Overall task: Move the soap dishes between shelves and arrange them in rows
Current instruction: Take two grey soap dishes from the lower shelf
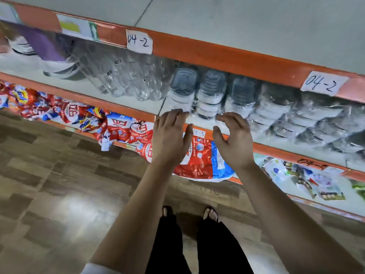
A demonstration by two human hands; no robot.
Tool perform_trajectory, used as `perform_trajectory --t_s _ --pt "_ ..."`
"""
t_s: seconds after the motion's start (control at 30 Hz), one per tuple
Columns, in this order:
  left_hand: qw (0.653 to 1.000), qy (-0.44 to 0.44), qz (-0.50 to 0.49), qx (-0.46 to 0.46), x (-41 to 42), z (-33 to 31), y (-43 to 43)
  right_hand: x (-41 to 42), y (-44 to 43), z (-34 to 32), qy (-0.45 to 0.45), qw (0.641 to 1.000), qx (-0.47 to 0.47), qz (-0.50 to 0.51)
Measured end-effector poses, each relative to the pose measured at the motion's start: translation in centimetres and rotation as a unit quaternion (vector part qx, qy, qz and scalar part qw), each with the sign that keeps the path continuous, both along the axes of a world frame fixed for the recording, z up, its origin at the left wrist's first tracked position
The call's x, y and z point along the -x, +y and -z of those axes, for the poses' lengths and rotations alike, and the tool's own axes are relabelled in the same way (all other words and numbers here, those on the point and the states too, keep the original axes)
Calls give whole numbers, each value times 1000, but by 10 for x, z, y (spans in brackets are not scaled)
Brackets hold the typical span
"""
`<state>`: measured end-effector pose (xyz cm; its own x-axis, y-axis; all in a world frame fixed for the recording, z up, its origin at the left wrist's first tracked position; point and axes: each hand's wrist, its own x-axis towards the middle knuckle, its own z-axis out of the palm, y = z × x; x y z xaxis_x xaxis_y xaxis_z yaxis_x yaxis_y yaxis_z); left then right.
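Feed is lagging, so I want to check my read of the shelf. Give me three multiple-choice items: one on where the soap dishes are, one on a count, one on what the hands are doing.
1. Where do the clear-wrapped grey and white plastic soap dishes lie?
A. in a cardboard box
B. on the white shelf board under the orange shelf rail
C. in a wire basket

2. How many handwritten white paper "04-2" labels are on that rail?
A. one
B. two
C. four

3. What are the left hand and right hand doing?
A. lifting one dish together
B. hanging at the sides
C. reaching to the front dishes, nothing lifted

Key: 1 B, the rows sit below the rail; 2 B, one at centre, one at right; 3 C, fingertips at the wrap, no dish raised.
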<state>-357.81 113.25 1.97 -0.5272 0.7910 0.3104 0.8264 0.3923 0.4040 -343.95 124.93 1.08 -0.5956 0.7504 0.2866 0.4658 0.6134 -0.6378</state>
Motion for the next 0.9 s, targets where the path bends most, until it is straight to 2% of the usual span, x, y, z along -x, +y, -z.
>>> perform_trajectory --t_s 0.13,0.27,0.43,0.57,0.8,0.9 --pt "997 14 65 -27 40 33 12 27 4 28 -13 998 -16 54" --pt "987 58 117 -95 77 62 36 65 20 47 10 992 -54 116" --pt "988 88 84 -95 114 82 83 114 59 62 4 977 -142 157" --pt "989 100 85 -71 123 94 104 128 75 75 -23 971 -156 180" --pt "992 49 86 -80 132 115 123 132 83 91 4 960 -194 203" --pt "988 41 82 -122 132 113 128 134 84 92 1 961 -184 206"
